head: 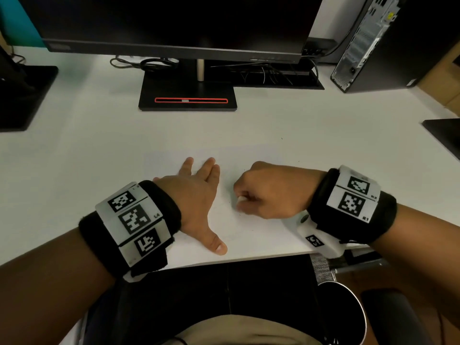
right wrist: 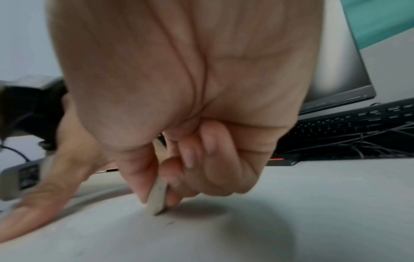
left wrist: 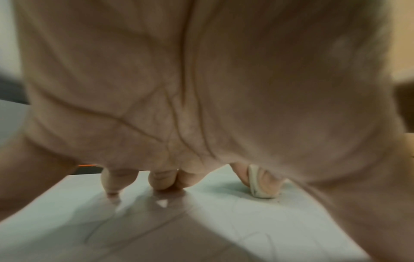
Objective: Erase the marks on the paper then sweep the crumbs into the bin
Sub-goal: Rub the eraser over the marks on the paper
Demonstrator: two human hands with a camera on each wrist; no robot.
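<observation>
Paper [head: 249,227] lies flat at lower centre of the head view, near the desk [head: 87,150] front edge; its outline is faint against the white top. Faint pencil lines show in the left wrist view. Eraser [right wrist: 158,196] is pinched edge-down between thumb and curled fingers of right hand [head: 271,192], tip touching the sheet, long axis steep. Left hand [head: 196,195] lies just left of it, flat, fingers straight, pressing the paper. A few dark crumbs [right wrist: 170,222] sit beside the tip. Bin [head: 348,317], lower right, is cut off and well apart; right hand is nearer. Remaining marks are hard to make out.
</observation>
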